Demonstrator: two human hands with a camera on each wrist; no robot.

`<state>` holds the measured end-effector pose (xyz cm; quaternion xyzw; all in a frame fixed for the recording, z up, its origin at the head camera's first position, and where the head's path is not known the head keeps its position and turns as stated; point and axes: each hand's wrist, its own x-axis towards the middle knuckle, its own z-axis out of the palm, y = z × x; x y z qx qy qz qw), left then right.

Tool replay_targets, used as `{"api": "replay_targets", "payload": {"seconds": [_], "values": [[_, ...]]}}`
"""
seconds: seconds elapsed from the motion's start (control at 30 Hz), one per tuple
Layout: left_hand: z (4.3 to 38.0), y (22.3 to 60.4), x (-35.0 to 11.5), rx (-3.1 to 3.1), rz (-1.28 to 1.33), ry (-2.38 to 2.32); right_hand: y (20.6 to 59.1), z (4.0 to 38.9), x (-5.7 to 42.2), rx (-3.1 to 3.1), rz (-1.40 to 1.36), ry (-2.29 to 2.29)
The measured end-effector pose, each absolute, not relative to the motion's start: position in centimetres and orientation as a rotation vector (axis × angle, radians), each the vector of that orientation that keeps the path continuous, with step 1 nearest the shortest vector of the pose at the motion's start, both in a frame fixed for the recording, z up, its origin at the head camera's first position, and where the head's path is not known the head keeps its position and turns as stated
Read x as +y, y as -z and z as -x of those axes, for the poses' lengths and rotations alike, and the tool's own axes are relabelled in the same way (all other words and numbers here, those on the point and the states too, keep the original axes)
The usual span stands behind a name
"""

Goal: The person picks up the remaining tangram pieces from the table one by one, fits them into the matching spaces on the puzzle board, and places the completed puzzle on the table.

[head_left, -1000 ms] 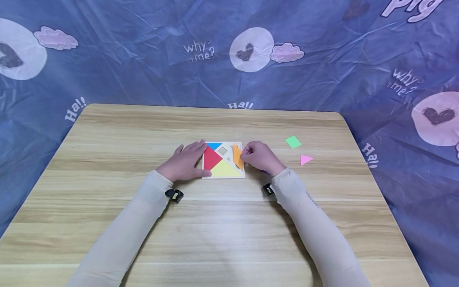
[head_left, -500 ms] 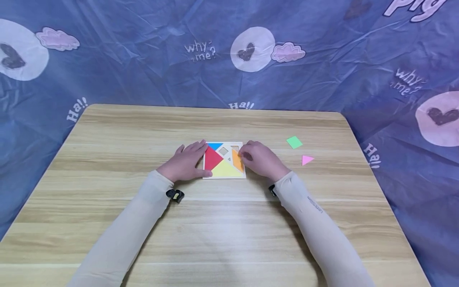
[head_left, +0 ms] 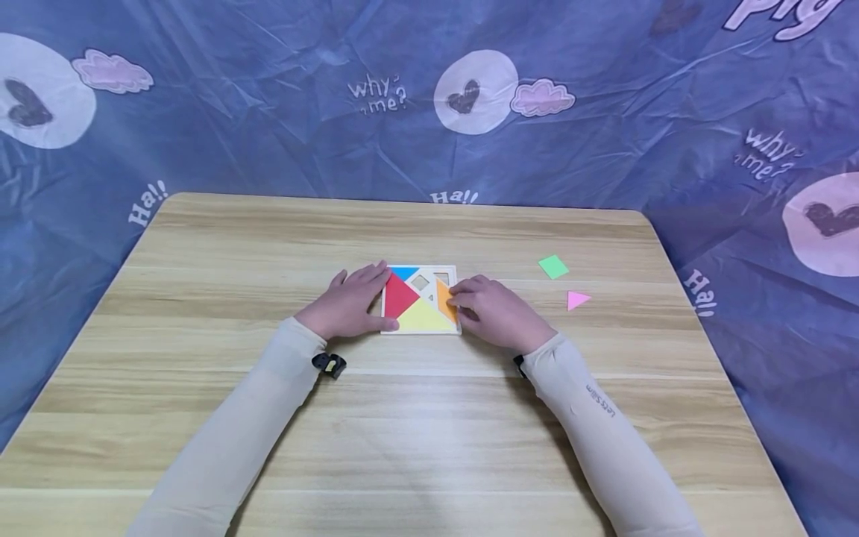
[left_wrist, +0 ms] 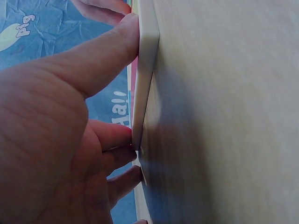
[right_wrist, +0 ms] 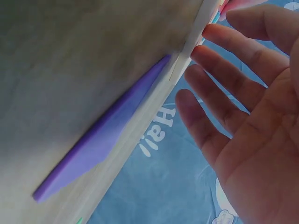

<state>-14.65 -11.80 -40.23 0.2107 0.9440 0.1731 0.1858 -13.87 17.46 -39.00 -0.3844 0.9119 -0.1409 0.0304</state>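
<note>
A white tangram tray [head_left: 421,333] lies mid-table, holding a red triangle [head_left: 399,295], a yellow triangle [head_left: 424,319] and a blue triangle [head_left: 403,271]. An orange four-sided piece [head_left: 444,300] lies in its right side, where fingertips of my right hand [head_left: 499,313] touch it. In the right wrist view those fingers are fairly straight. My left hand [head_left: 345,304] rests at the tray's left side. Its thumb presses the near corner, and its other fingers reach along to the far corner. Bare recesses show in the tray's upper right. A purple piece [right_wrist: 105,133] lies beside the tray, hidden in the head view.
A green four-sided piece [head_left: 553,267] and a pink triangle [head_left: 577,300] lie on the wooden table [head_left: 429,432], to the right. Behind the table hangs a blue printed cloth [head_left: 282,134].
The orange piece has gone from tilted at the tray's right edge to flat in the tray. My right hand has let go of it, with its fingers less curled. My left hand stays put.
</note>
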Motion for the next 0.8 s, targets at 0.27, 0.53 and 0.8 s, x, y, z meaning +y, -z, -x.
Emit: {"api": "replay_targets", "payload": {"seconds": [0.27, 0.53, 0.8], "values": [[14.69, 40.06, -11.84, 2.663, -0.607, -0.477, 38.71, 13.65, 17.39, 2.790, 1.229, 0.467], [14.65, 40.00, -11.90, 2.666, -0.611, -0.473, 38.75, 13.61, 17.25, 2.786, 1.180, 0.488], [14.55, 40.00, -11.94, 2.660, -0.614, -0.476, 38.77, 13.89, 17.86, 2.775, 1.106, 0.607]]}}
